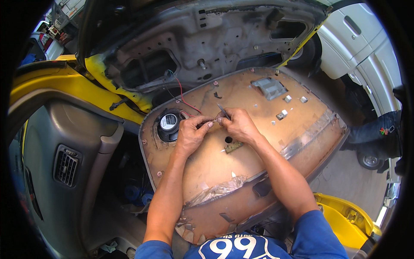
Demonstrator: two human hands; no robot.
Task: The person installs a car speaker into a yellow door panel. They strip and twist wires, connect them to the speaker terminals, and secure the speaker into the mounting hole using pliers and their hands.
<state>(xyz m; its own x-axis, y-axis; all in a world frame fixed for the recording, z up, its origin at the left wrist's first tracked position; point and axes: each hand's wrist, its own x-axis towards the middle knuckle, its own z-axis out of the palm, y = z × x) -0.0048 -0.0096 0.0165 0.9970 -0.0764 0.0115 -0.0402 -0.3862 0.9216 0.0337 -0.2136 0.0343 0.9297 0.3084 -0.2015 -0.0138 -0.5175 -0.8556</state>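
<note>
I've got both hands up over the back of a brown door panel (pixel 258 142), which lies across my lap w/ its inner face up, wedged against the open yellow car door (pixel 64 82). My left hand (pixel 189 134) is closed, thumb and fingers pinching a thin wire end (pixel 208 123). The wire runs left toward the round speaker (pixel 168 123) set in the panel's upper-left corner; a red wire (pixel 181 96) loops up from there into the bare door shell (pixel 215 39).

My right hand (pixel 239 126) is closed too, gripping a slim grey tool (pixel 223 111), prob. a small cutter or pliers, can't tell which. Its tip points up and left, away from me, and sits just above the pinched wire. The two hands touch at the fingertips, near the panel's middle, a bit toward its far edge.

Key relation: the wire's long axis lies roughly left-right between the hands, and the tool's axis crosses it at a slant. Left hand is the nearer one to the speaker; right hand is nearer the small hole (pixel 228 140) and the brass-coloured strip (pixel 233 147) just below it.

Grey plastic bracket (pixel 269 87) and a few white clips (pixel 287 99) sit toward the far right edge, well apart from the hands. Torn clear plastic sheet (pixel 217 190) hangs along the near edge.
</note>
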